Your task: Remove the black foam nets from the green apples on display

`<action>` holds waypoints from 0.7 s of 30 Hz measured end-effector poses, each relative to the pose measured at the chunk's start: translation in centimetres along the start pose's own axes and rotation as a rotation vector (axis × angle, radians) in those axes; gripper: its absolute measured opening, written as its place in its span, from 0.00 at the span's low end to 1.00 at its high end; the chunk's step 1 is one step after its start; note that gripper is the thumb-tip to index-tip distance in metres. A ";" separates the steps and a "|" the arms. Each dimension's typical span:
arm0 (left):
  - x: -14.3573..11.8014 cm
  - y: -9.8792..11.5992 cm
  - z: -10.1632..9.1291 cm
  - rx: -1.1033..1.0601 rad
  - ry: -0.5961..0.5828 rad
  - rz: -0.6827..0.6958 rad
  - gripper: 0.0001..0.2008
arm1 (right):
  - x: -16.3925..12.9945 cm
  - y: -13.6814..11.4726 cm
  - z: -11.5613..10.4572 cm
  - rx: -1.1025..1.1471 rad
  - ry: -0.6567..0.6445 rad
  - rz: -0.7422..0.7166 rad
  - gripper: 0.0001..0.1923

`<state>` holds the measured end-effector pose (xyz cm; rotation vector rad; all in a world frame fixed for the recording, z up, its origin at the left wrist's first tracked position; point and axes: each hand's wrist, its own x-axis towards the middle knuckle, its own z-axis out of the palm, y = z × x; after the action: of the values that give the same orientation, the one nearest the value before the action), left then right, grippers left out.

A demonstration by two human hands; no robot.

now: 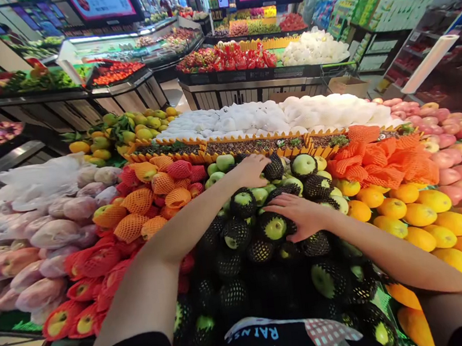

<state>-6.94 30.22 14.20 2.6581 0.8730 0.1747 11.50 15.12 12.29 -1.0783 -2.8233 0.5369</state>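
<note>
Green apples (274, 227), round and smooth, each sleeved in black foam mesh, are heaped at the middle of the counter (253, 146). The right hand (299, 215) is laid palm-down, fingers spread, on apples in the heap's middle; nothing is gripped. The left hand (252, 169) is curled loosely over an apple near the far edge; a firm grasp cannot be told. Orange-netted fruit (137, 201) is stacked leftward, glossy yellow mangoes (419, 214) rightward.
</note>
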 end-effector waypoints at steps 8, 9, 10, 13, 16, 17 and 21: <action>-8.6 -0.3 0.8 0.065 -0.414 -0.183 0.46 | 2.2 0.2 -1.5 -0.163 0.007 -0.085 0.42; -9.0 -0.6 1.0 0.054 -0.379 -0.170 0.44 | 2.2 1.2 -2.4 -0.140 0.064 -0.058 0.43; -9.2 -0.9 1.2 0.049 -0.329 -0.158 0.42 | 2.1 2.4 -3.3 -0.104 0.139 -0.008 0.43; -9.0 -1.0 1.2 0.083 -0.163 -0.154 0.37 | 2.0 7.2 -5.2 0.038 0.433 0.297 0.42; -7.5 -0.3 0.4 0.121 -0.011 -0.148 0.37 | 2.8 12.2 -5.7 -0.007 0.588 0.692 0.43; -6.7 0.1 0.1 0.132 0.039 -0.149 0.38 | 3.2 13.5 -5.5 -0.052 0.553 0.790 0.43; -2.8 0.9 0.4 0.258 0.119 -0.185 0.40 | 5.5 16.0 -4.6 -0.205 0.306 0.942 0.41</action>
<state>-8.62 27.78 14.09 2.8028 1.2510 0.1881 18.33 31.18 10.72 -2.2831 -1.9988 0.0829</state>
